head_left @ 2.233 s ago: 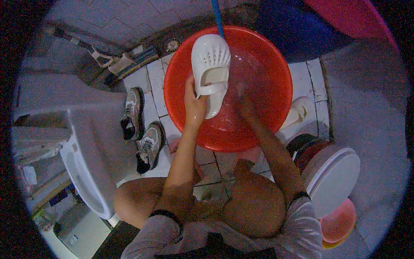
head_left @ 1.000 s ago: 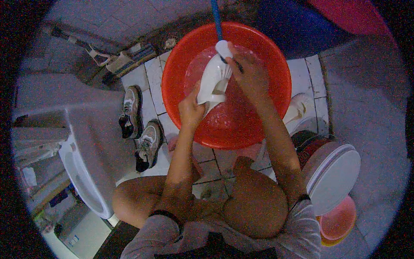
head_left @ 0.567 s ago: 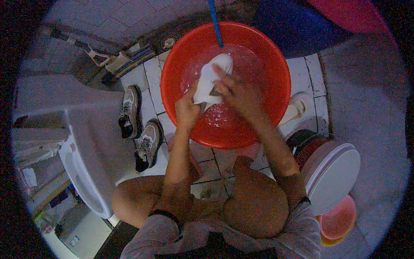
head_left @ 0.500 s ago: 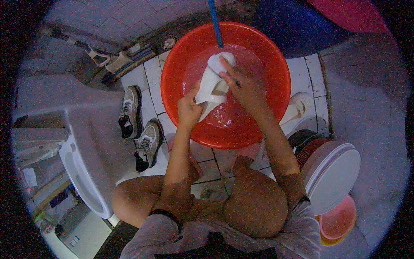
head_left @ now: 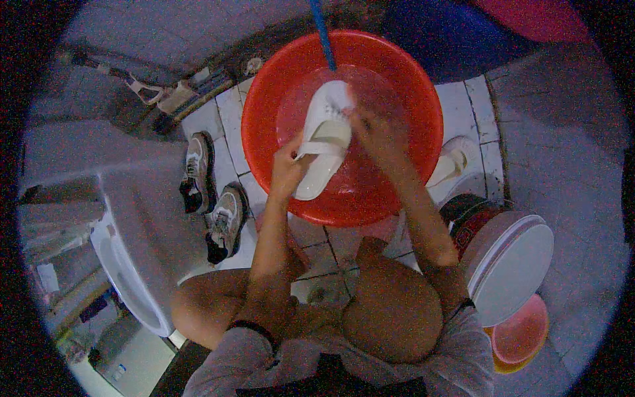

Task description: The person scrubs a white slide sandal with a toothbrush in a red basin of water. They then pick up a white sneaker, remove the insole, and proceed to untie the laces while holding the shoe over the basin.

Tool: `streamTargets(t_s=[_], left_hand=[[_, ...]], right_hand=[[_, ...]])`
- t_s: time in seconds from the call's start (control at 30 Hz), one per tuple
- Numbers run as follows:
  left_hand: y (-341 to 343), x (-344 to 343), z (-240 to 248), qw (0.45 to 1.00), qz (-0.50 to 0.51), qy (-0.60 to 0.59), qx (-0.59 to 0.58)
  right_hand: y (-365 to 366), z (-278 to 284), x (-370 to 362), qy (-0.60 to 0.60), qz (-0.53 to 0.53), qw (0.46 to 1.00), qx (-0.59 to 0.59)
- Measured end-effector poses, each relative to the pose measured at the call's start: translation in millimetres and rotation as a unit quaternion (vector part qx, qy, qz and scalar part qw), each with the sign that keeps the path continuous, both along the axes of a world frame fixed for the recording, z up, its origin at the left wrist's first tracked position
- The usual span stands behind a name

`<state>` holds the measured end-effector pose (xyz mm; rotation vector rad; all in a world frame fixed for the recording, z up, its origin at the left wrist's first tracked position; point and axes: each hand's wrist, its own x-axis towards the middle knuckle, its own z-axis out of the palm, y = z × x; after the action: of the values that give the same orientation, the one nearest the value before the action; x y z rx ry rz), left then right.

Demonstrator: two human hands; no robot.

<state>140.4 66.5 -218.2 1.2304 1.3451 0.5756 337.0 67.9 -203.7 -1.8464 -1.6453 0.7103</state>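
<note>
A white perforated clog-type shoe [head_left: 322, 137] is held tilted over the water in a big red plastic basin [head_left: 264, 106] on the tiled floor. My left hand [head_left: 286, 173] grips the shoe at its heel end. My right hand [head_left: 372, 130] is blurred and lies against the shoe's toe end on the right side, fingers curled over it. A thin blue stick or hose [head_left: 323, 34] comes down into the basin from above.
A pair of grey sneakers [head_left: 211, 195] lies on the floor left of the basin. Another white clog [head_left: 452, 161] lies right of it. A bucket with a white lid [head_left: 509, 255] and a small pink bowl [head_left: 522, 331] stand at right. A blue tub [head_left: 450, 33] sits behind.
The shoe was held upright with the left hand alone; the right hand came onto it and has been moving over its toe end while the shoe tilted down toward the water.
</note>
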Motion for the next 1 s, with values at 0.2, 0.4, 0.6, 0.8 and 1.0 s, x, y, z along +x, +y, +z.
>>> streamTargets(t_s=[0.2,0.4,0.6,0.8,1.0], left_hand=[[-10,2,-38,0.999,-0.022,-0.029,-0.016],[-17,6,-100,0.994,-0.011,0.045,-0.103],[35,71,-165,0.498,-0.674,-0.414,-0.356],[6,28,-216,0.84,-0.339,-0.198,-0.375],[-17,5,-233,0.98,0.017,0.077,-0.184]], right_hand=[[12,-85,42,-0.071,-0.052,0.996,-0.029],[-17,-171,45,-0.075,-0.094,0.98,-0.156],[-31,-206,41,-0.051,-0.112,0.975,-0.186],[-46,-204,32,-0.008,-0.106,0.984,-0.142],[-53,-187,-10,0.132,0.039,0.979,-0.148]])
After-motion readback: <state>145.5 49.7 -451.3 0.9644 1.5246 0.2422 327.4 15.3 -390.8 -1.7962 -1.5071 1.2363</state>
